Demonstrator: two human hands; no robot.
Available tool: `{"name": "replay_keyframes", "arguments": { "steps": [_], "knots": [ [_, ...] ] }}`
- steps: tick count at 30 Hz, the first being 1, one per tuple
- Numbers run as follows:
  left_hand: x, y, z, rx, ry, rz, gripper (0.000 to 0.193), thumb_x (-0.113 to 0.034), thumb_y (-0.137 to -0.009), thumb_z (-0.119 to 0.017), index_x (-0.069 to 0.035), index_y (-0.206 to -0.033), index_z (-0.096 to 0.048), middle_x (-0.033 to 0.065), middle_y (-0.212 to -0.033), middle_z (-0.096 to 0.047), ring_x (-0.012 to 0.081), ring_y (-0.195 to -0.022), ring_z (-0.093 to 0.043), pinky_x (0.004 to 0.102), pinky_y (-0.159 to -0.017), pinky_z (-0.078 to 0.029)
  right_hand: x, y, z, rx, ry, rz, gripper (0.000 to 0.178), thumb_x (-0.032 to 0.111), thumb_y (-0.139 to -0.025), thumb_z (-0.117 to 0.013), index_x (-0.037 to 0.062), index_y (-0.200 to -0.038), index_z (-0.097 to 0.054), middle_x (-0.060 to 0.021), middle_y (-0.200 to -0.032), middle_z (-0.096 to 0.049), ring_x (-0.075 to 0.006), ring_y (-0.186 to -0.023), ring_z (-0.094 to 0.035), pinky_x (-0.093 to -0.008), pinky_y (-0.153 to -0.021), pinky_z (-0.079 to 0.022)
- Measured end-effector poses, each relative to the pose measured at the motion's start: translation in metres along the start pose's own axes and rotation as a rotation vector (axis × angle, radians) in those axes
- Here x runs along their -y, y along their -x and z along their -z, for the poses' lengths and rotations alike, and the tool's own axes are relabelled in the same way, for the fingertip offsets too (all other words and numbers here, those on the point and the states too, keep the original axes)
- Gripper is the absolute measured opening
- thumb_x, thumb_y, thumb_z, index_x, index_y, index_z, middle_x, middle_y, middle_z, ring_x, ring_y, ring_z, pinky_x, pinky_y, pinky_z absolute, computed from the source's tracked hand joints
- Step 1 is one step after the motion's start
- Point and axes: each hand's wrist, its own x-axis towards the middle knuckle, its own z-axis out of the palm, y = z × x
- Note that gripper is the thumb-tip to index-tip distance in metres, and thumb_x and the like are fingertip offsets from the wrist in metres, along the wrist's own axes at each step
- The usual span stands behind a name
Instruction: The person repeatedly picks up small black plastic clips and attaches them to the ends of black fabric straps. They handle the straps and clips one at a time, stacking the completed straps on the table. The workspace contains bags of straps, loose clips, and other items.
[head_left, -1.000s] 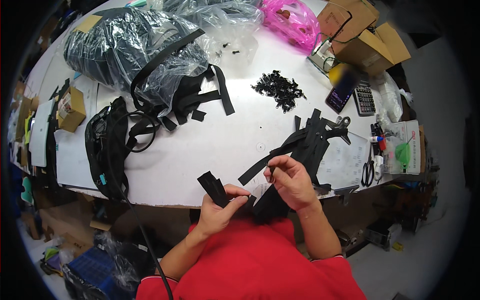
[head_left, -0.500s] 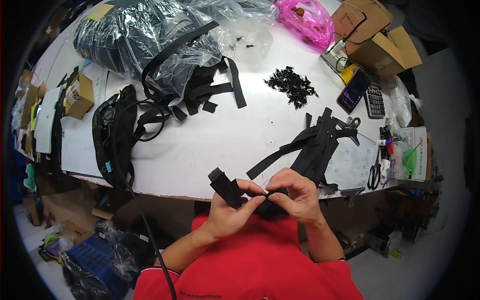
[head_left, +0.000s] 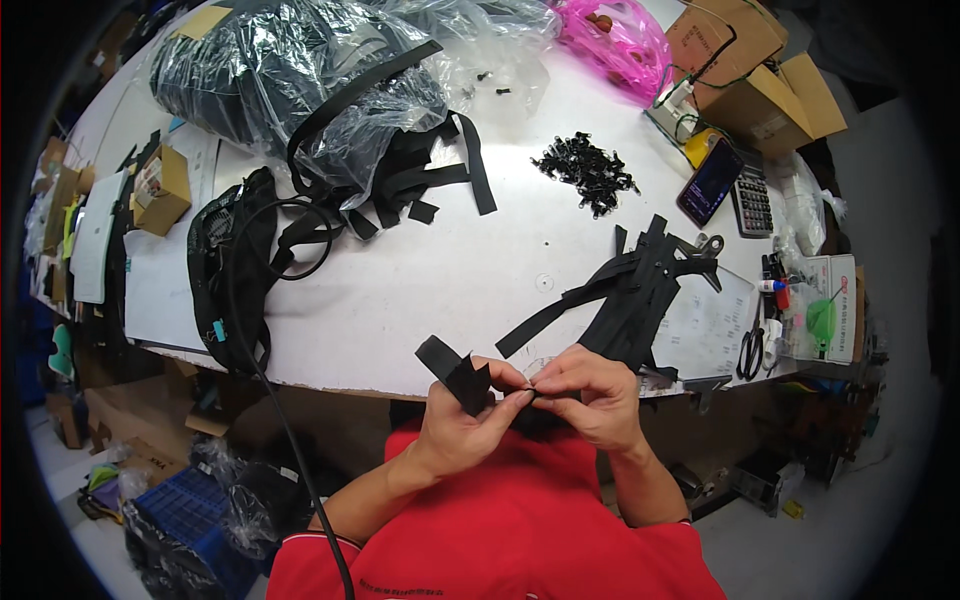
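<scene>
- Left hand [head_left: 455,430] is curled closed, gripping black strap [head_left: 463,383];
- right hand [head_left: 595,400] is half-curled, meeting the left; cannot tell its hold;
- black strips [head_left: 632,298] lie beyond it.

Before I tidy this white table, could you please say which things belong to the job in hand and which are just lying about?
Apparently part of the work:
layered black fabric strip in the left hand
heap of small black pieces
flat bundle of black fabric strips

Apparently just lying about:
black-handled scissors
oblong calculator with rows of keys
pink plastic bag
open brown cardboard box
</scene>
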Motion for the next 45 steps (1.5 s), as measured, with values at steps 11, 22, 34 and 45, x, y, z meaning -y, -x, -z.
{"name": "replay_keyframes", "arguments": {
  "steps": [11, 22, 34, 45],
  "knots": [
    [0.006, -0.007, 0.004, 0.032, 0.027, -0.15, 0.014, 0.006, -0.093, -0.057, 0.0, -0.105, -0.063, 0.0093, -0.102, -0.061, 0.015, -0.093, -0.058, 0.0281, -0.085, -0.046, 0.003, 0.014, -0.027, -0.237, -0.11, -0.33, 0.007, 0.006, -0.089, -0.072, 0.001, -0.092, -0.069, -0.0009, -0.09, -0.065, -0.0033, -0.073, -0.056, -0.0193, -0.062, -0.043],
    [0.005, -0.004, 0.007, 0.087, 0.277, 0.172, 0.015, 0.0, -0.097, -0.054, 0.0, -0.109, -0.063, 0.0032, -0.099, -0.063, 0.0069, -0.084, -0.055, 0.0235, -0.076, -0.044, -0.005, 0.013, -0.028, -0.168, -0.103, -0.211, 0.003, 0.001, -0.089, -0.069, -0.0006, -0.091, -0.067, -0.0034, -0.092, -0.063, -0.0084, -0.081, -0.058, -0.0229, -0.072, -0.046],
    [0.016, -0.002, 0.007, 0.031, 0.086, -0.02, 0.02, 0.005, -0.092, -0.057, 0.001, -0.11, -0.064, 0.0095, -0.104, -0.062, 0.0162, -0.093, -0.061, 0.0286, -0.084, -0.049, -0.016, 0.017, -0.036, -0.222, 0.116, -0.181, 0.006, 0.003, -0.086, -0.071, -0.0001, -0.09, -0.068, -0.0043, -0.089, -0.064, -0.0086, -0.075, -0.057, -0.023, -0.065, -0.043],
    [0.011, -0.003, 0.008, 0.035, -0.078, -0.108, 0.02, 0.009, -0.089, -0.058, 0.0, -0.106, -0.065, 0.0083, -0.1, -0.059, 0.011, -0.079, -0.06, 0.0221, -0.067, -0.047, -0.018, 0.014, -0.037, -0.245, 0.212, -0.059, 0.008, 0.005, -0.084, -0.073, 0.0006, -0.085, -0.067, -0.0054, -0.081, -0.065, -0.0126, -0.067, -0.059, -0.0253, -0.057, -0.044]
  ]
}}
